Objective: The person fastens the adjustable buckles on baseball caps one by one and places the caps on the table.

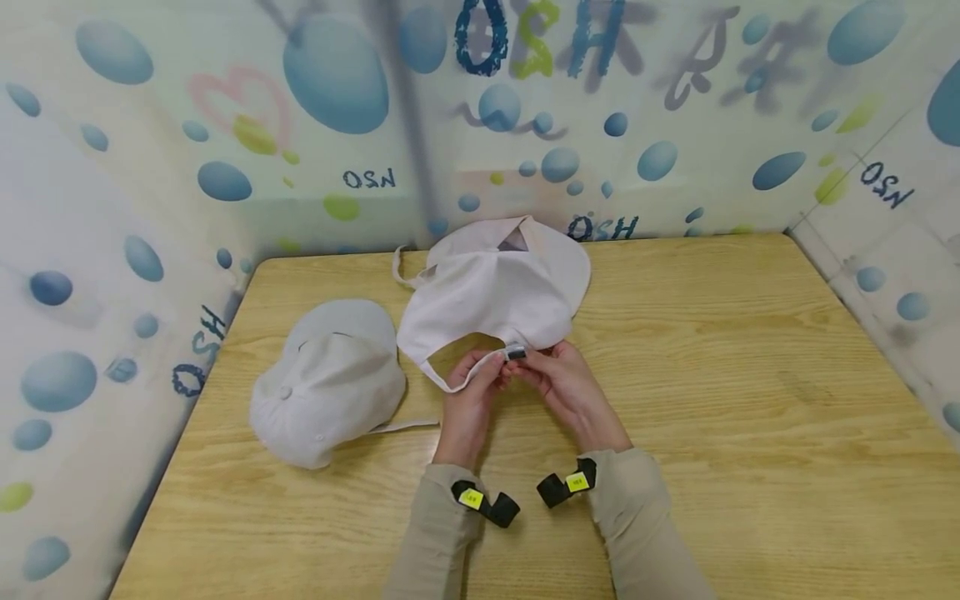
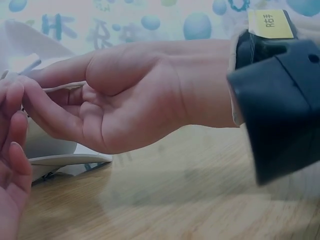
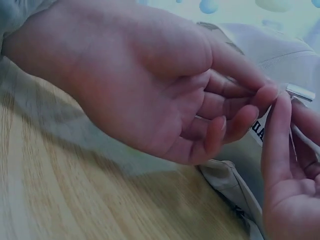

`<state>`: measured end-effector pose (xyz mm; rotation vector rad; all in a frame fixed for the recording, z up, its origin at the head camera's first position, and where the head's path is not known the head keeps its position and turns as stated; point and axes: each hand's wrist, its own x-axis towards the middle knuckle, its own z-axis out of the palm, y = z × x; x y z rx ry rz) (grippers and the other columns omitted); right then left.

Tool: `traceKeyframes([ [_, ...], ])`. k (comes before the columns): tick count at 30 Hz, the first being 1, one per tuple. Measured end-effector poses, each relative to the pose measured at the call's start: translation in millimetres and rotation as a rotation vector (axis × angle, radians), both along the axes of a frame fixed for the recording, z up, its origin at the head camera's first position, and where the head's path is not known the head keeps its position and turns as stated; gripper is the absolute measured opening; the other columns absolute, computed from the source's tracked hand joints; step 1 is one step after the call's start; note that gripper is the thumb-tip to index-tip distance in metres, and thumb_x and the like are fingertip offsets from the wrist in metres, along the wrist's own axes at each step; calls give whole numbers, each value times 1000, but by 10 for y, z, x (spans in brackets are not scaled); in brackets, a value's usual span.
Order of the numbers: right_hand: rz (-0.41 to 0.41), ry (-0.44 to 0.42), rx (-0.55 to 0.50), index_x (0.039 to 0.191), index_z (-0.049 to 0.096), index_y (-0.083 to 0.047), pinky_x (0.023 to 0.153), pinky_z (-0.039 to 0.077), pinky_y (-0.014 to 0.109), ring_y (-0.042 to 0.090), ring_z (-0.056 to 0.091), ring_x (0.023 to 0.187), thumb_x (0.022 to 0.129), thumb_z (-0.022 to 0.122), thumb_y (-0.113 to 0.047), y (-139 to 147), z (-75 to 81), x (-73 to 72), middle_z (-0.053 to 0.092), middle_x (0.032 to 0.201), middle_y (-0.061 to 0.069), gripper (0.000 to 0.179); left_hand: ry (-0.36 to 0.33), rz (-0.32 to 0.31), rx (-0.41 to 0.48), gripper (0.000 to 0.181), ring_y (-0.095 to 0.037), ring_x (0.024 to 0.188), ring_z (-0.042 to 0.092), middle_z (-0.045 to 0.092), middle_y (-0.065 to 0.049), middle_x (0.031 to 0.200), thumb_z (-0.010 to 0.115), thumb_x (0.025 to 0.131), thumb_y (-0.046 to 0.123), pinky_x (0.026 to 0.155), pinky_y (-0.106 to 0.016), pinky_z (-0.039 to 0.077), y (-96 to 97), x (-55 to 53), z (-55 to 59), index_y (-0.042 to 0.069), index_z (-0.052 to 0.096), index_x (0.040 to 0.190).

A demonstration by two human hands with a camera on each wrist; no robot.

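Both hands work at the back strap (image 1: 453, 387) of a white baseball cap (image 1: 487, 292), just below the arched opening in its crown. My left hand (image 1: 467, 417) pinches the strap between thumb and fingers. Close beside it, my right hand (image 1: 576, 400) pinches the strap at its buckle (image 1: 517, 352). The fingertips of both hands meet there. In the right wrist view the metal buckle (image 3: 301, 93) shines above the fingertips, and part of a dark-lettered label (image 3: 258, 131) shows behind. Fingers hide much of the strap.
Another pale cap (image 1: 330, 392) lies on the left of the wooden table (image 1: 750, 375), its loose strap (image 1: 405, 427) reaching toward my left wrist. Behind the worked cap are a pale brim (image 1: 572, 262) and a looped strap (image 1: 405, 273). A patterned wall (image 1: 480, 150) borders the table's back.
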<state>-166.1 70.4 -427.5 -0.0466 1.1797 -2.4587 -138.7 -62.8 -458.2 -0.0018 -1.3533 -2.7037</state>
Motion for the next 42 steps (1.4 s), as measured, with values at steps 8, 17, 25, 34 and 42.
traceKeyframes([
  [8,-15,22,53,102,44,3,71,50,22,15,62,74,88,50,5,-1,7,5,55,90,12,16,51,-20,-15,20,-15,68,55,61,-8,76,65,81,10,63,-25,43,9,21,22,-4,53,87],
  [17,-33,6,27,100,45,2,67,49,20,13,60,71,89,49,3,5,7,-5,56,87,9,12,20,-90,-19,26,-17,77,55,59,-7,85,66,81,14,68,-28,44,14,45,60,8,50,100],
  [25,-35,-19,-46,103,42,1,70,49,20,14,60,73,89,48,3,32,28,3,54,90,9,15,84,-148,0,23,-18,77,55,59,-7,91,58,87,14,68,-28,42,-9,67,54,9,47,107],
  [34,-34,-20,-81,103,42,1,71,49,21,15,61,73,87,54,1,36,26,-1,54,91,10,20,110,-148,31,14,-19,75,55,60,-9,89,53,89,9,67,-27,41,-26,57,52,11,45,101],
  [42,-24,-20,-49,104,44,0,72,49,21,14,60,75,86,54,3,15,17,3,52,93,10,21,89,-126,26,7,-18,74,55,60,-6,85,53,89,5,66,-28,41,-19,61,82,10,50,92],
])
